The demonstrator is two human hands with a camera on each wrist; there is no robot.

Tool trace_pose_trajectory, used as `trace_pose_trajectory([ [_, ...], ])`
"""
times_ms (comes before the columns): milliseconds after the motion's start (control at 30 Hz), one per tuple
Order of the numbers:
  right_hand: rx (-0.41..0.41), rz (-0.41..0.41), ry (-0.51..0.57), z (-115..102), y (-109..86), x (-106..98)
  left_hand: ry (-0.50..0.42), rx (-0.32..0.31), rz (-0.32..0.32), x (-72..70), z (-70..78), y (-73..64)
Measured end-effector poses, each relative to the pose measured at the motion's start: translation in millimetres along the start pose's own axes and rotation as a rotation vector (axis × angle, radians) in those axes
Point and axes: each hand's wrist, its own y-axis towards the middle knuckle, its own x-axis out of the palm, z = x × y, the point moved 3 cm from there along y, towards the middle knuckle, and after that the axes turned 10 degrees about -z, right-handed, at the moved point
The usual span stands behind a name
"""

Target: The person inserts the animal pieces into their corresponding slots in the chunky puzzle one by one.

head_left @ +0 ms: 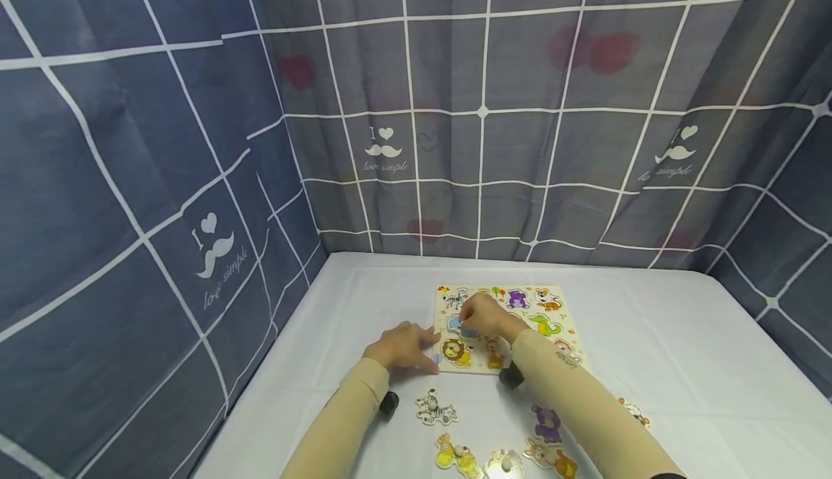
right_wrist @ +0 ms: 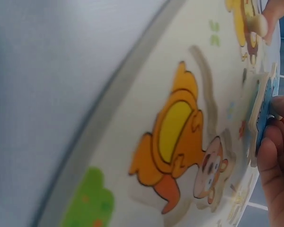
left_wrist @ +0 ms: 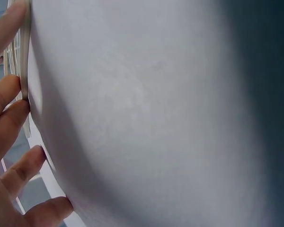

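A wooden animal puzzle board (head_left: 478, 358) lies on the white table. My left hand (head_left: 404, 347) is at its left side, fingers spread, with thumb and fingertips touching the board's edge. In the left wrist view, the fingers (left_wrist: 12, 125) rest along that edge and on the cloth. My right hand (head_left: 484, 314) is over the left middle of the board and pinches a blue animal puzzle piece (right_wrist: 261, 111), which stands tilted at the board's surface. A lion piece (head_left: 455, 352) with a knob sits at the lower left, beside the printed kangaroo (head_left: 495, 353).
Loose pieces lie nearer me: a zebra (head_left: 435, 408), a giraffe (head_left: 457, 456), a pale piece (head_left: 505, 464), a purple animal (head_left: 547, 423) and a kangaroo (head_left: 552, 457). Another piece (head_left: 633, 412) is partly behind my right sleeve. A checked curtain (head_left: 448, 147) hangs behind the table.
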Motion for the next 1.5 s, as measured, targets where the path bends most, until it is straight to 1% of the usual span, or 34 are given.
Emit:
trace_pose_trajectory([
  [133,-0.012,0.007,0.017,2,4.2,2,0.007,0.0,-0.006,1.6,-2.4,0.1],
  [267,0.008,0.013,0.021,2,7.0,2,-0.004,-0.009,-0.008,2.5,-4.1,-0.3],
  [467,0.042,0.03,0.036,5,7.7,2,0.015,0.008,-0.01,0.0,0.0,1.2],
  [600,0.053,0.029,0.044,7,8.8,1,0.024,0.0,-0.014,-0.3,1.9,3.0],
  [733,0.056,0.034,0.029,9,11.5,1,0.03,-0.004,-0.014,-0.4,2.6,4.1],
  [1000,0.055,0.04,0.027,8,15.1,5,0.006,-0.017,-0.002,-0.8,0.8,0.4],
  [1233,0.075,0.021,0.028,6,12.4,7,0.012,0.002,0.004,0.1,1.2,-0.1],
  [1500,0.09,0.046,0.042,9,11.7,7,-0.01,-0.01,-0.006,0.2,2.5,0.7],
])
